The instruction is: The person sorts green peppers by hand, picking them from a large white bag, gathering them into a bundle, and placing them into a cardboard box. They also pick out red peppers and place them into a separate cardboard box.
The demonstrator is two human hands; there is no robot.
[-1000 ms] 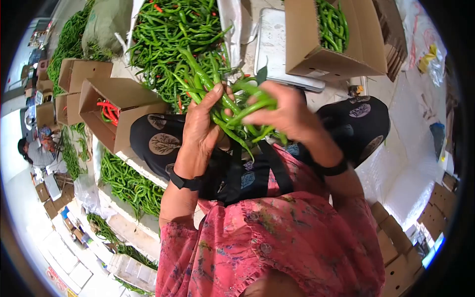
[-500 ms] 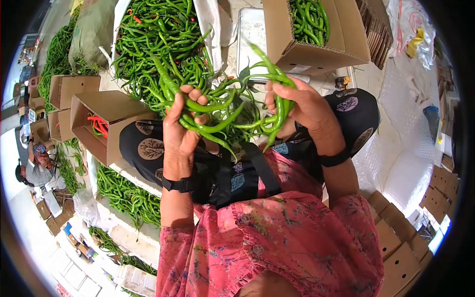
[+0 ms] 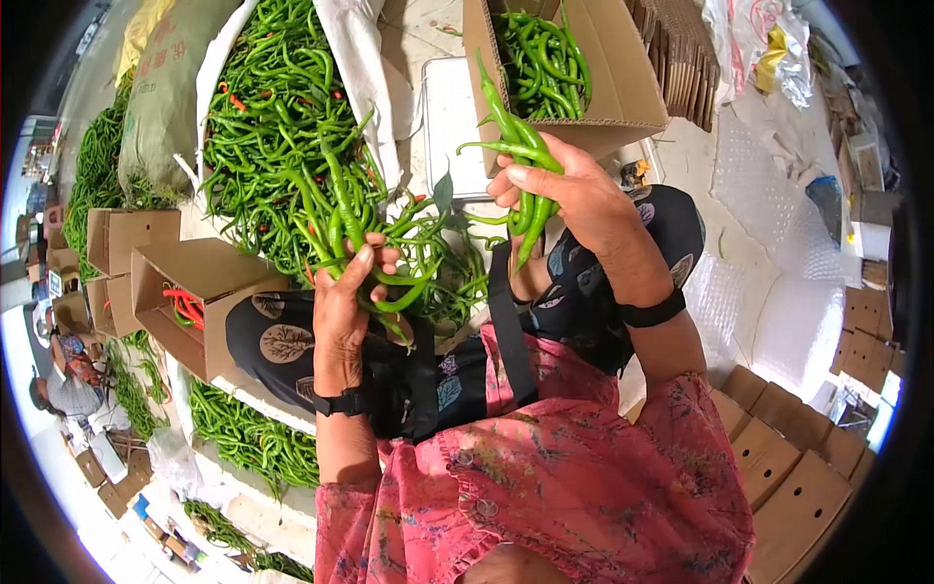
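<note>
Right hand [image 3: 574, 195] has risen above the left and closer to an open cardboard box [image 3: 628, 70], carrying green peppers

Head camera, looking down past a pink floral top [image 3: 593, 457] at a seated person's own arms. Half a second ago the two hands were nearly level, with their peppers almost meeting; now a clear gap lies between them.

The right hand grasps a small bunch of long green peppers [image 3: 533, 153], thumb pressed across them. One pepper tip points upward, overlapping the near edge of the box in this view; whether they touch cannot be told. More green peppers [image 3: 545, 68] lie inside that box.

The left hand [image 3: 341, 302] is lower, its fingers curled around another handful of green peppers [image 3: 409, 297]. A dark leaf [image 3: 444, 193] and tangled stems show between the hands.

Beyond the left hand, a white sack [image 3: 365, 83] stands open, full of green peppers with a few red ones. Between sack and box is a pale flat platform [image 3: 446, 117]. To the left, beside a knee in dark printed trousers [image 3: 287, 341], a second cardboard box [image 3: 209, 268] holds red peppers [image 3: 183, 307]. Another person [image 3: 78, 380] sits at the far left edge
</note>
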